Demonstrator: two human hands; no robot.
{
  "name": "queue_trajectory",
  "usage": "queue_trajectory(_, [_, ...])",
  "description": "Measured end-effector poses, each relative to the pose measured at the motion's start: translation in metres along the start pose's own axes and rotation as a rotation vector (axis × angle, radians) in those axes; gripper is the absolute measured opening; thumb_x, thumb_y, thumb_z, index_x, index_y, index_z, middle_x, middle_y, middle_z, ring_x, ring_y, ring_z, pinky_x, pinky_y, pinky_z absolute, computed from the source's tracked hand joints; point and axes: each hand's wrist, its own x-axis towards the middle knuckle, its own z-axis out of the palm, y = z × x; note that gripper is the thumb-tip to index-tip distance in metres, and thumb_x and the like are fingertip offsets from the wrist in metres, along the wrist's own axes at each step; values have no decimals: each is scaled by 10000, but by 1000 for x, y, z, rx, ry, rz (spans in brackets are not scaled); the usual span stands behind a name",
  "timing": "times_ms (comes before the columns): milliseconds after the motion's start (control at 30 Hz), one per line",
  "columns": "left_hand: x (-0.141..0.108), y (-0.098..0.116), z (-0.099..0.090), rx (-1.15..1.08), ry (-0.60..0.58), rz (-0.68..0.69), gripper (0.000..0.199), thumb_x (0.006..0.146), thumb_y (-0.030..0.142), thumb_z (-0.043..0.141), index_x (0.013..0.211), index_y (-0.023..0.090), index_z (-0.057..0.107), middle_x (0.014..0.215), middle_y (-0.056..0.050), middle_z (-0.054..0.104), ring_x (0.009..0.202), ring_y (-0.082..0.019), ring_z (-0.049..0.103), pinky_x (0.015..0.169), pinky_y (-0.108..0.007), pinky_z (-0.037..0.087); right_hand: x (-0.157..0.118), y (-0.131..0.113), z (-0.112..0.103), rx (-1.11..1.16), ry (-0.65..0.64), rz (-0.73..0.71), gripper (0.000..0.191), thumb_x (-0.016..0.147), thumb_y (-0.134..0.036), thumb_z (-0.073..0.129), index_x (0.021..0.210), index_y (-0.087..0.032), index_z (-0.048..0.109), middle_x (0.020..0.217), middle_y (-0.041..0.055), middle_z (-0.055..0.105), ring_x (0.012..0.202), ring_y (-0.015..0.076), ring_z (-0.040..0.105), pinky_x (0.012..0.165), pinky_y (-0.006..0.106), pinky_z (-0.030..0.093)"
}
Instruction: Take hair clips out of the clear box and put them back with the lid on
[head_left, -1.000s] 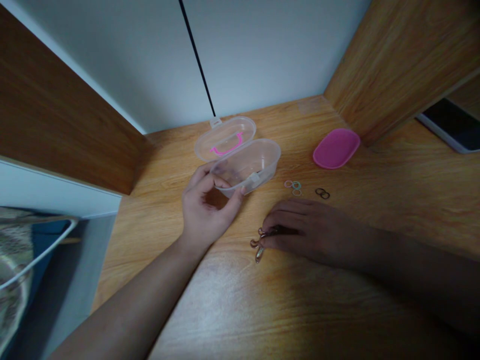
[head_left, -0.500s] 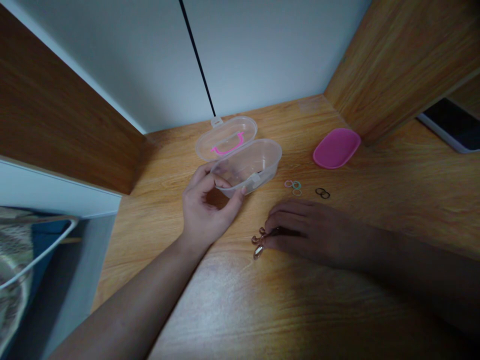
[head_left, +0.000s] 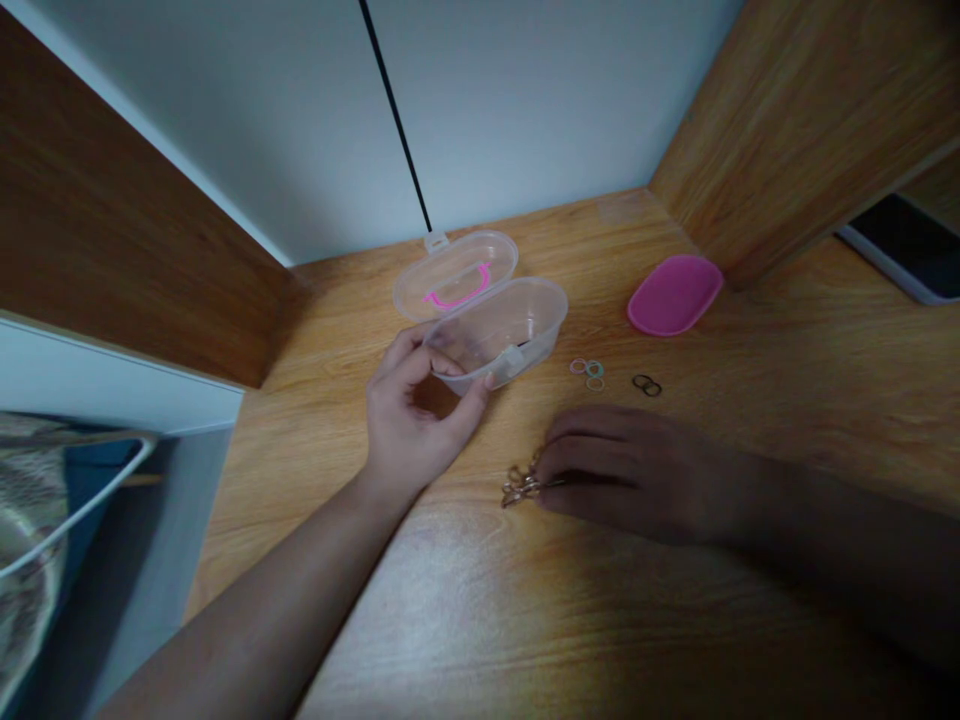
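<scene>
One wooden table [head_left: 615, 620]. Biggest thing on it?

Clear plastic hinged box [head_left: 499, 330], lid [head_left: 454, 280] laid open, at eleven o'clock from the right hand [head_left: 637, 475].

Left hand [head_left: 416, 425]?

Curled at the box's near rim, fingers clamped on the base, forearm slanting in from seven o'clock.

And the right?

Low and flat, fingers together, tips against gold-toned metal clips [head_left: 521, 487] at nine o'clock; any actual grip impossible to tell. At one o'clock, a pink oval pad [head_left: 675, 295]; at twelve, small rubber bands [head_left: 589, 370].
</scene>
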Motion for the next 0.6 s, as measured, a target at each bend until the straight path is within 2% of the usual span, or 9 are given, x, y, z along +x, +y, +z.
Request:
queue_trajectory(233, [0, 1, 0, -19, 3, 4, 221, 760, 240, 800, 703, 187, 594, 1033, -53, 706, 1057, -217, 681, 928, -390, 547, -1, 3, 1, 87, -76, 151, 232, 1043, -362, 494, 1033, -246, 694, 996, 10, 710, 923, 148, 675, 883, 289, 540])
queue_trajectory(333, [0, 1, 0, -15, 0, 9, 217, 764, 241, 796, 707, 186, 594, 1030, -49, 701, 1064, -217, 679, 932, -390, 546, -1, 2, 1, 73, -60, 122, 222, 1041, -352, 502, 1036, -244, 695, 977, 7, 715, 891, 143, 684, 839, 274, 558])
queue_trajectory(400, [0, 1, 0, -9, 0, 12, 221, 769, 245, 793, 702, 184, 591, 1028, -50, 699, 1065, -217, 679, 934, -393, 547, -1, 1, 0, 46, -3, 39, 193, 1039, -326, 510, 1046, -241, 683, 970, 4, 724, 877, 132, 692, 810, 251, 567])
queue_trajectory(533, [1, 3, 0, 0, -6, 15, 224, 773, 246, 790, 699, 181, 589, 1026, -53, 697, 1048, -215, 684, 927, -393, 556, -1, -4, -3, -56, 211, -137, 147, 1035, -279, 521, 1072, -259, 662, 947, -10, 752, 886, 121, 715, 808, 213, 583])
queue_trajectory(600, [0, 4, 0, 3, -10, 30, 223, 773, 243, 789, 699, 181, 588, 1027, -54, 697, 1048, -215, 687, 918, -390, 563, -3, -6, -2, -137, 320, -145, 163, 1044, -303, 505, 1068, -272, 663, 945, -25, 761, 895, 104, 724, 821, 180, 588])
